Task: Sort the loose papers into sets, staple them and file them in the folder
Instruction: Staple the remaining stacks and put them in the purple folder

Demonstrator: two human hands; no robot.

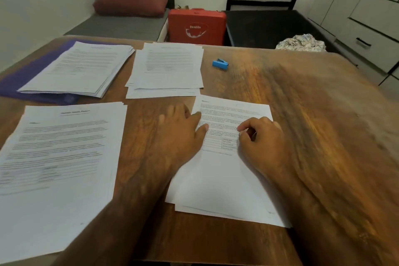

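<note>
Watch out: the sheets in the near pile point(226, 179) under your hands are not lined up, and the bottom ones poke out. If you lift the top sheet fast, the one below may stick and come too. Then a set gets a wrong page. The paper is thin and smooth and the desk point(313, 125) is shiny wood, so one push may slide the whole pile. The piles lie close together, so a sheet could slip into the wrong one.

Your left hand point(181, 136) lies flat with its fingers spread, tips on the left edge of that pile. Your right hand point(261, 138) rests on the top sheet with its fingers curled. The blur hides whether it pinches the sheet.

The big near-left pile point(60, 157) is fanned out a little. The far-left pile point(79, 67) lies on the flat purple folder point(26, 80). The far middle pile point(166, 67) has messy edges. The small blue stapler point(220, 64) looks hard and blocky, and it lies just right of that pile.
</note>
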